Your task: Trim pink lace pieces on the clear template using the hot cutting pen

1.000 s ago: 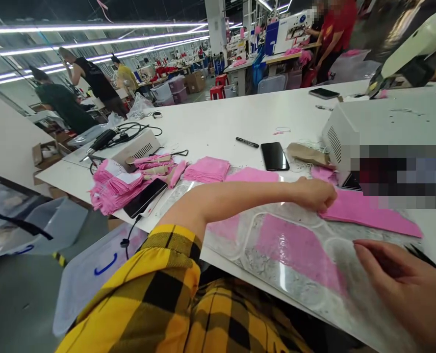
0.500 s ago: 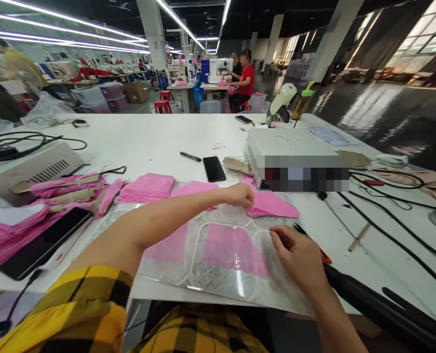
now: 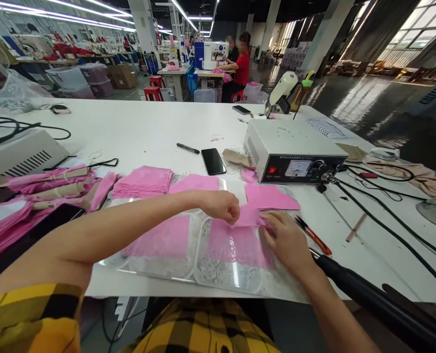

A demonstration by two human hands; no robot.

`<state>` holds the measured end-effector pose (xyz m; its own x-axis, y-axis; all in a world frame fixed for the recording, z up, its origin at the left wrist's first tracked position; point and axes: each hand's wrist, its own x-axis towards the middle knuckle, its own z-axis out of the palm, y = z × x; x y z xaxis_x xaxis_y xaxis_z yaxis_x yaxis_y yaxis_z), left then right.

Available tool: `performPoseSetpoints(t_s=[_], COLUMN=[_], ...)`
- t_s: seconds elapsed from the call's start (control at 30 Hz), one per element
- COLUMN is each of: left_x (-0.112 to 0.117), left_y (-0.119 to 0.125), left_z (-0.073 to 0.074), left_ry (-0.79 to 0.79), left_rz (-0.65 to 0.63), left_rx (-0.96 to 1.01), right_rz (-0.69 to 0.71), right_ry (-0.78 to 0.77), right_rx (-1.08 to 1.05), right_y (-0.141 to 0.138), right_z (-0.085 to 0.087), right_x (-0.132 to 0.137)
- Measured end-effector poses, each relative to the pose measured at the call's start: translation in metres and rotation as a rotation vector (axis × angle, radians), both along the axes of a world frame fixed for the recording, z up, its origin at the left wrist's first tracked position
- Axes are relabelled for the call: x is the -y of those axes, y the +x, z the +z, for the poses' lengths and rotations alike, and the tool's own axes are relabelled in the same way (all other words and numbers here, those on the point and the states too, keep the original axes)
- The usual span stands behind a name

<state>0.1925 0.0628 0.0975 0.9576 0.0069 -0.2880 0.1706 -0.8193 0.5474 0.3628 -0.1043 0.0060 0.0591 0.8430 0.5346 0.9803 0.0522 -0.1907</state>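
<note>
A single pink fabric piece (image 3: 247,216) spans the gap between my two hands, over the upper edge of a clear plastic template (image 3: 227,279). My left hand (image 3: 221,206) is closed in a pinch on its left side. At its right edge, the fingers of my right hand (image 3: 284,238) are bent onto the cloth, the thumb lower down. Just behind lies a stack of pink pieces (image 3: 272,197). Under the template show more pink pieces, one at right (image 3: 236,242) and one at left (image 3: 162,238).
A white control box (image 3: 294,137) with a dial stands behind my right hand. Orange-handled snips (image 3: 315,237) and a black cylindrical handpiece (image 3: 353,284) lie at right. Pink stacks (image 3: 144,181) and bundles (image 3: 66,189) lie left; a phone (image 3: 213,162) and pen (image 3: 188,148) behind.
My left hand has drawn back from the stack toward me, bringing a pink piece with it. My right hand has moved up and left onto that piece's edge. The view has shifted slightly.
</note>
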Motion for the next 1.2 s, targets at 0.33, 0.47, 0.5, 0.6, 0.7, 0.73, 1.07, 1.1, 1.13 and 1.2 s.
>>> performPoseSetpoints(t_s=[0.33, 0.47, 0.5, 0.6, 0.7, 0.73, 1.07, 1.1, 1.13, 1.2], left_x=[0.023, 0.033, 0.035, 0.038, 0.041, 0.042, 0.048, 0.048, 0.048, 0.048], left_y=[-0.046, -0.052, -0.053, -0.054, -0.056, -0.057, -0.058, -0.059, -0.059, -0.060], left_z=[-0.012, -0.020, -0.020, -0.021, -0.021, -0.021, -0.024, -0.024, -0.025, -0.026], left_ry=[0.049, 0.110, 0.123, 0.154, 0.183, 0.192, 0.280, 0.276, 0.271, 0.268], left_rz=[-0.118, -0.158, -0.164, -0.176, -0.176, -0.174, -0.161, -0.159, -0.160, -0.118], left_rx=[0.033, 0.073, 0.082, 0.101, 0.134, 0.148, 0.154, 0.158, 0.162, 0.189], right_rz=[0.253, 0.302, 0.308, 0.305, 0.282, 0.278, 0.206, 0.191, 0.174, 0.142], right_ry=[-0.063, -0.063, -0.071, -0.078, -0.076, -0.073, -0.055, -0.054, -0.052, -0.052], right_rx=[0.079, 0.042, 0.025, -0.033, -0.089, -0.100, -0.178, -0.195, -0.208, -0.219], right_y=[-0.021, -0.030, -0.030, -0.030, -0.026, -0.025, -0.015, -0.014, -0.013, -0.011], right_z=[0.011, 0.015, 0.015, 0.013, 0.010, 0.009, 0.004, 0.004, 0.004, 0.004], right_x=[0.040, 0.057, 0.059, 0.063, 0.066, 0.067, 0.077, 0.079, 0.080, 0.082])
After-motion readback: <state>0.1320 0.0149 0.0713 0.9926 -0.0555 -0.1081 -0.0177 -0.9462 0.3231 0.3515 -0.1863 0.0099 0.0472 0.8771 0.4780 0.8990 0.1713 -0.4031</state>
